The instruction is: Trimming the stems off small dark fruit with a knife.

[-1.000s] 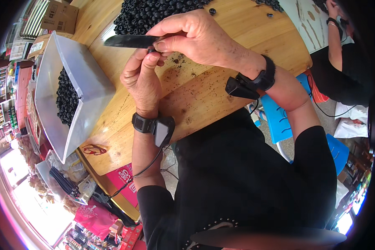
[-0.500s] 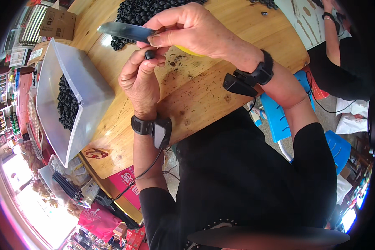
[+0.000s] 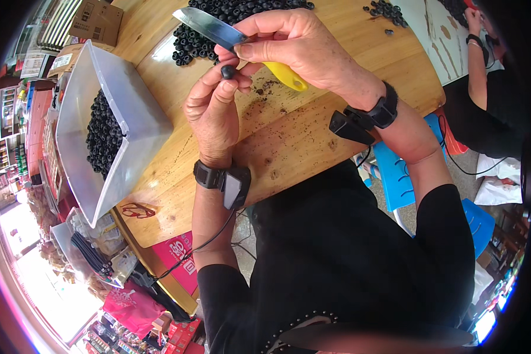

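My left hand pinches a small round black rubber-looking piece between thumb and fingertips over the wooden table. In my right hand is a knife with a yellow handle, its blade pointing up and left, above the black piece. Fingers of both hands meet close to the piece, so whether the blade touches it is hard to see. A heap of similar black pieces lies on the table beyond my hands, and dark crumbs are scattered below them.
To the left, a translucent plastic bin leans open and holds many black pieces. A smaller group of pieces lies at the far right of the wooden table. Blue stools stand right. Another person's arm shows at upper right.
The whole view has shifted slightly, with the hands appearing a little further right. The right hand has tilted the knife, and more of the yellow handle shows. Both grips stay the same.
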The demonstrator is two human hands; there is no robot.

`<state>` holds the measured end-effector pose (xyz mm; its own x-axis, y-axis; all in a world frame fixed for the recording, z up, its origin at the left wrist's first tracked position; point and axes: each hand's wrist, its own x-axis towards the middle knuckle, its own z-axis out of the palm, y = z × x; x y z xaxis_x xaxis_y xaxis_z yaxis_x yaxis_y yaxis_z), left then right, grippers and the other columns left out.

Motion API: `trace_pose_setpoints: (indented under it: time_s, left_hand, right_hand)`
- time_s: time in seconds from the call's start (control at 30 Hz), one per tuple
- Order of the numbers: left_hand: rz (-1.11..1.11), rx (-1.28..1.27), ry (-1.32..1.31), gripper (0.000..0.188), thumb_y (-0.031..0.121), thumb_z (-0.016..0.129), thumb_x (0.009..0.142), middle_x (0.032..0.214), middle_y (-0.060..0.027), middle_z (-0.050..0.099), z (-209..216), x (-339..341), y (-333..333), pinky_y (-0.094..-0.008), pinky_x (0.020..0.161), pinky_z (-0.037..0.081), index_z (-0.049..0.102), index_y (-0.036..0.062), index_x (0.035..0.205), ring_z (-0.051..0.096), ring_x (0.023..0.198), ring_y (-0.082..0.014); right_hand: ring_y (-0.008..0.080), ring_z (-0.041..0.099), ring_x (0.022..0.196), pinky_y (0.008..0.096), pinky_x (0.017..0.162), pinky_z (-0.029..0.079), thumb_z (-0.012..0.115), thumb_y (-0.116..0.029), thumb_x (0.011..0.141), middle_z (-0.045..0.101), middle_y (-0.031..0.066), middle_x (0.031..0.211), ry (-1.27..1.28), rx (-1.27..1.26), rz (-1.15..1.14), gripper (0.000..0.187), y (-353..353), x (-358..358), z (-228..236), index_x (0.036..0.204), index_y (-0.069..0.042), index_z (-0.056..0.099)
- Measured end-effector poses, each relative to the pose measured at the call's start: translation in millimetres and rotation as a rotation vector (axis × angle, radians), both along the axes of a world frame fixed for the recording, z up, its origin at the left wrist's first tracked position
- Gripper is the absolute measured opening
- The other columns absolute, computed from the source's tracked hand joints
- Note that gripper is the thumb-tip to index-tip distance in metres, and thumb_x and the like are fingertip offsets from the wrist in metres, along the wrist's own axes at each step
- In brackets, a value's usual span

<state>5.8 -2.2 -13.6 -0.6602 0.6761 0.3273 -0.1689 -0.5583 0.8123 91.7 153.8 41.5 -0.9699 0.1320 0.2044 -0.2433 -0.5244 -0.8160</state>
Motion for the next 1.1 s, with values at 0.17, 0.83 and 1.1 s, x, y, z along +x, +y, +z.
trace_pose_setpoints:
  time_s: [0.17,0.83,1.1]
  left_hand:
    - [-0.004,-0.005,0.043,0.023,0.002,0.061,0.086,0.102,-0.0122,0.065,-1.0,-1.1,0.2,-0.0297,0.071,0.049,0.063,-0.0007,0.109,0.061,0.079,-0.0186]
    - [0.045,-0.112,-0.051,0.020,0.007,0.058,0.090,0.087,-0.0088,0.066,4.3,5.5,2.1,-0.0271,0.072,0.048,0.062,-0.0020,0.108,0.059,0.076,-0.0165]
    - [-0.043,-0.080,-0.098,0.019,0.003,0.061,0.086,0.091,-0.0088,0.066,-0.6,4.3,0.3,-0.0274,0.073,0.049,0.063,-0.0013,0.105,0.061,0.078,-0.0161]
  right_hand:
    - [0.0116,0.063,0.077,0.0259,0.069,0.053,0.059,-0.001,0.087,0.067,0.0075,0.089,-0.001,0.177,-0.098,0.017,0.0,-1.2,-5.0,0.103,0.004,0.064]
    - [0.0111,0.065,0.067,0.0238,0.062,0.054,0.062,0.000,0.082,0.067,0.0063,0.082,0.092,0.775,-0.432,0.019,-11.4,-2.3,-13.7,0.100,-0.002,0.067]
    - [0.0089,0.060,0.070,0.0242,0.062,0.051,0.059,0.000,0.088,0.065,0.0055,0.082,-0.146,0.411,-0.106,0.014,0.2,-0.8,1.7,0.100,0.004,0.063]
